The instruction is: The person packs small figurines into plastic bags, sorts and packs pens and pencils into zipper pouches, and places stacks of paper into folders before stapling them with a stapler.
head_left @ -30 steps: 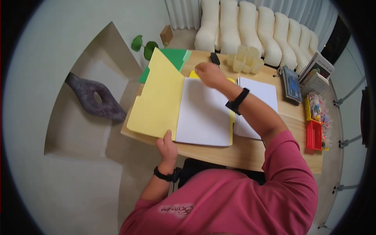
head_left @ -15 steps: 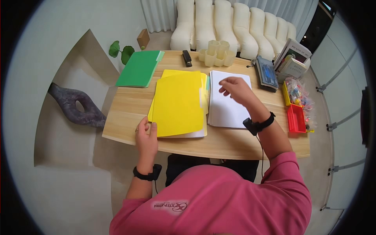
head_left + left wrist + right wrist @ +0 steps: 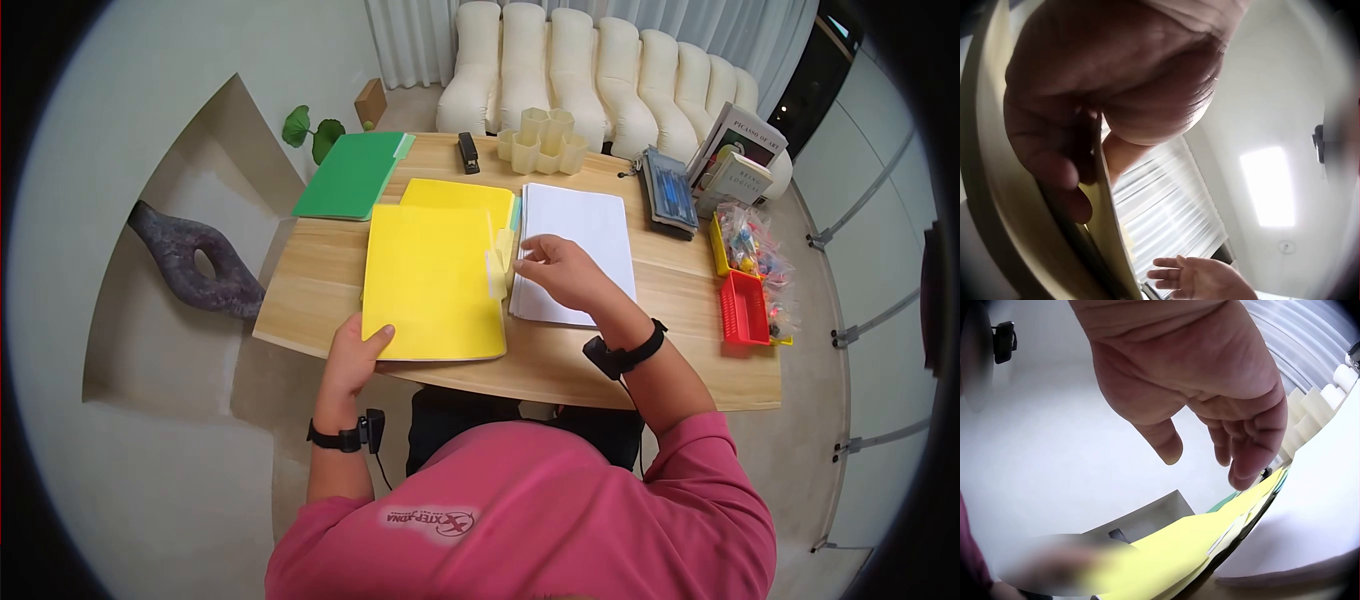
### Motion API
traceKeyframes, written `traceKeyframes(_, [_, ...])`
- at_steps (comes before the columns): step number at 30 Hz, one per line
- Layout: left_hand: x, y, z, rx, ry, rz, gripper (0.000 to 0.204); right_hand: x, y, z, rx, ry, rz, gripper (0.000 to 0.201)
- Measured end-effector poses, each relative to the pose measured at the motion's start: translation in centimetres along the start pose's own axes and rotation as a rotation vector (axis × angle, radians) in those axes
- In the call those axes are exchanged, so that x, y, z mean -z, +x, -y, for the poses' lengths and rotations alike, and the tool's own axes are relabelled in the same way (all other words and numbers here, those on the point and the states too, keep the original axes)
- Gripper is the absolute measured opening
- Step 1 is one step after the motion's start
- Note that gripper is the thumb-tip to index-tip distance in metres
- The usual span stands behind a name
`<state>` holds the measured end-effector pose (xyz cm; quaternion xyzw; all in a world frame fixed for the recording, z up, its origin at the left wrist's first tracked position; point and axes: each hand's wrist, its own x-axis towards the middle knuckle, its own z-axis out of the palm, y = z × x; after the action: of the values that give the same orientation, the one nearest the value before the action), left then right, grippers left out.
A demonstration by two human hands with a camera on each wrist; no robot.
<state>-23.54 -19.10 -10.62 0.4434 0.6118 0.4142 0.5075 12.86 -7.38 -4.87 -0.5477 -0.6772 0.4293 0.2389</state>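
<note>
A closed yellow file folder (image 3: pixel 435 280) lies near the table's front edge, overlapping another yellow folder (image 3: pixel 455 193) behind it. My left hand (image 3: pixel 352 352) grips its lower left corner, thumb on the cover and fingers underneath. In the left wrist view those fingers (image 3: pixel 1063 172) curl around the folder's edge. Just right of the folder's tabbed edge, my right hand (image 3: pixel 568 272) hovers with loosely bent fingers and nothing in them. Below it is a stack of white paper (image 3: pixel 595 225). The right wrist view shows the empty right palm (image 3: pixel 1191 369) above the yellow folders.
A green folder (image 3: pixel 350 175) lies at the back left. Along the back stand a black stapler (image 3: pixel 468 153) and a pale honeycomb-shaped holder (image 3: pixel 545 142). On the right are a pen pouch (image 3: pixel 668 195), books (image 3: pixel 735 150), a red basket (image 3: pixel 744 308) and bagged small items (image 3: pixel 750 240).
The raised folder cover has come down over the white sheets. My left hand has drawn the folder toward me and left. My right hand has left the folder's top and moved beside its right edge.
</note>
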Motion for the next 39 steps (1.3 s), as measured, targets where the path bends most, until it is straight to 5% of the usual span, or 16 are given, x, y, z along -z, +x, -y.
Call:
traceKeyframes(3, [-0.1,-0.8,-1.0,-0.156,-0.152,-0.044,0.033,-0.8,0.0,1.6,0.057,0.039,-0.078,0.086])
traceKeyframes(5, [-0.7,-0.5,-2.3,-0.420,-0.209,-0.076,0.031,-1.3,0.8,2.1,0.095,0.071,-0.128,0.101])
traceKeyframes(7, [-0.6,0.4,-3.2,-0.433,-0.250,-0.056,0.031,-1.5,2.8,2.6,0.139,0.490,-0.070,0.108])
traceKeyframes(8, [-0.6,0.9,-3.8,-0.446,-0.294,-0.033,0.031,-1.4,2.9,3.2,0.278,0.778,0.070,0.087])
traceKeyframes(13, [-1.7,5.4,-4.0,-0.512,-0.178,-0.079,0.027,-1.6,3.9,4.7,0.444,0.744,-0.040,0.039])
traceKeyframes(17, [-2.8,6.6,-3.7,-0.588,-0.026,-0.189,0.030,-3.0,3.6,3.7,0.402,0.606,-0.102,0.036])
traceKeyframes(22, [-3.0,7.6,-2.8,-0.695,-0.218,-0.190,0.037,-4.1,3.2,3.1,0.437,0.625,-0.129,0.037])
traceKeyframes(28, [-2.6,7.9,-2.4,-0.606,-0.279,-0.118,0.033,-4.5,2.8,3.1,0.371,0.556,-0.082,0.030])
traceKeyframes(31, [-2.8,7.3,-3.0,-0.679,-0.222,-0.210,0.031,-4.5,2.5,3.9,0.402,0.528,-0.136,0.029])
traceKeyframes(36, [-2.8,3.9,-4.0,-0.665,-0.273,-0.271,0.030,-3.8,2.4,3.7,0.266,0.863,-0.249,0.029])
traceKeyframes(38, [-2.9,2.2,-4.2,-0.361,-0.366,-0.206,0.031,-3.6,2.2,3.9,0.203,0.937,-0.232,0.030])
traceKeyframes(39, [-3.3,2.2,-4.2,-0.373,-0.389,-0.246,0.032,-3.5,2.0,4.1,0.128,1.010,-0.235,0.032])
